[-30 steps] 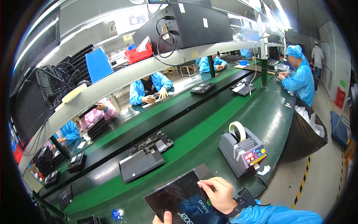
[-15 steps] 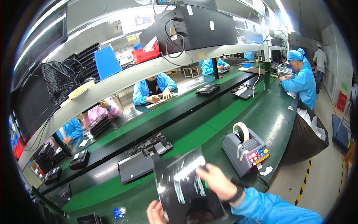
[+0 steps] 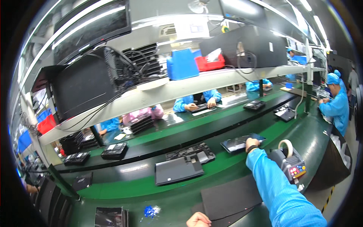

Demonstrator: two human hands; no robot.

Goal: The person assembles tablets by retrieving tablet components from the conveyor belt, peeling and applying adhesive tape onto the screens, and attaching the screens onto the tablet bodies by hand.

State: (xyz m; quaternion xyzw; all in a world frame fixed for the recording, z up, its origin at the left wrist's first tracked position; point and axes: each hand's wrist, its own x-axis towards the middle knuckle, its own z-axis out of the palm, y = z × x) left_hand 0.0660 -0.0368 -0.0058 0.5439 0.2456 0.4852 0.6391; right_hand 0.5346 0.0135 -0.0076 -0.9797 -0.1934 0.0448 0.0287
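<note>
Out over the green line, my right hand (image 3: 252, 144) is closed on the near right edge of a glossy black panel (image 3: 236, 143), which lies nearly flat on the dark strip. A black band circles that wrist, and a blue sleeve covers the arm. My left hand (image 3: 198, 220) is at the lower edge of the view, fingers curled, beside the dark flat sheets (image 3: 230, 198) on the near bench. Whatever it may hold is hidden. Left of the panel sit a grey laptop casing (image 3: 177, 173) and a part with exposed circuitry (image 3: 191, 152).
A grey tape dispenser (image 3: 289, 164) stands right of my forearm. Blue scraps (image 3: 151, 212) and a black box-like part (image 3: 109, 217) lie at the near left. A shelf (image 3: 151, 90) spans above the line. Co-workers in blue and pink sit opposite; another person (image 3: 334, 100) works at right.
The black panel has moved from close in front of me out onto the line, still in my right hand. My left hand has left it. The view has swung left; dark sheets now show.
</note>
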